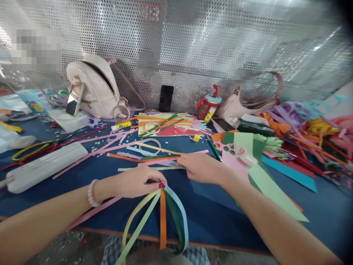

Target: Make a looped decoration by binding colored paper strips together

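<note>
My left hand [138, 181] is closed in a pinch on the gathered ends of a bundle of paper strips [162, 217], yellow, pale green, orange, dark green and light blue, which fan down over the table's front edge. My right hand [200, 167] lies knuckles-up just beyond it, fingers curled onto a pale green paper strip [143, 169] lying among loose strips on the blue table [209, 217]. Whether that strip is gripped or only touched is hidden by the fingers.
Loose coloured strips and two metal rings [149, 146] lie mid-table, with a glue stick [121, 126], scissors [35, 146] and a white case [44, 166] to the left. A pink backpack [93, 86] and phone [166, 98] stand at the back. Paper sheets and scraps pile up on the right.
</note>
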The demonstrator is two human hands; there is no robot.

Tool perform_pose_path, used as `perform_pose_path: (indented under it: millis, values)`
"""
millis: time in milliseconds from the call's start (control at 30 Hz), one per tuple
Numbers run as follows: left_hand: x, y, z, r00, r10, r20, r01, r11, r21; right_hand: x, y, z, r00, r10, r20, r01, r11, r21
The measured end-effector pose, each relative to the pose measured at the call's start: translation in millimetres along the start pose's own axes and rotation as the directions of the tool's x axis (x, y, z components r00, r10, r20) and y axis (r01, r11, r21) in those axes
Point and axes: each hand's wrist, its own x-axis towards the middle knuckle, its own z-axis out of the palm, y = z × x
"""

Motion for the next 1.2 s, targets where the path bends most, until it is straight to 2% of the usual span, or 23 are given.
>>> perform_pose_path:
  millis: [167,267,400,467,600,800,900,1033,1200]
  values:
    - [1,4,-3,1.0,-0.018,0.004,0.018,1.0,-0.015,2,8,4,0.999,0.045,-0.012,-0.045,0.999,0.009]
    - [2,6,-4,0.999,-0.045,0.017,0.045,0.999,-0.012,2,22,1,0.997,0.072,-0.036,-0.067,0.99,0.126]
    - [1,4,-3,0.999,-0.035,0.024,0.035,0.999,-0.016,-4,47,-5,0.99,0.057,-0.129,-0.013,0.947,0.321]
    - [0,3,-2,0.998,-0.049,0.032,0.05,0.998,-0.025,-9,58,-8,0.982,0.105,-0.159,-0.035,0.921,0.388]
    - [-1,2,-1,0.993,-0.103,0.051,0.107,0.99,-0.088,-17,73,-10,0.972,0.201,-0.119,-0.122,0.872,0.475]
    - [1,1,-3,0.986,-0.164,-0.018,0.161,0.982,-0.102,-18,81,-5,0.978,0.207,-0.026,-0.151,0.787,0.598]
    - [2,-3,-5,0.974,-0.207,-0.087,0.196,0.973,-0.121,-18,83,-3,0.982,0.189,-0.014,-0.141,0.774,0.618]
    - [1,-9,-9,0.94,-0.281,-0.194,0.256,0.956,-0.145,-18,88,0,0.981,0.192,-0.022,-0.143,0.8,0.582]
    - [1,-14,-13,0.921,-0.326,-0.214,0.278,0.934,-0.226,-18,91,-1,0.978,0.186,-0.09,-0.119,0.866,0.486]
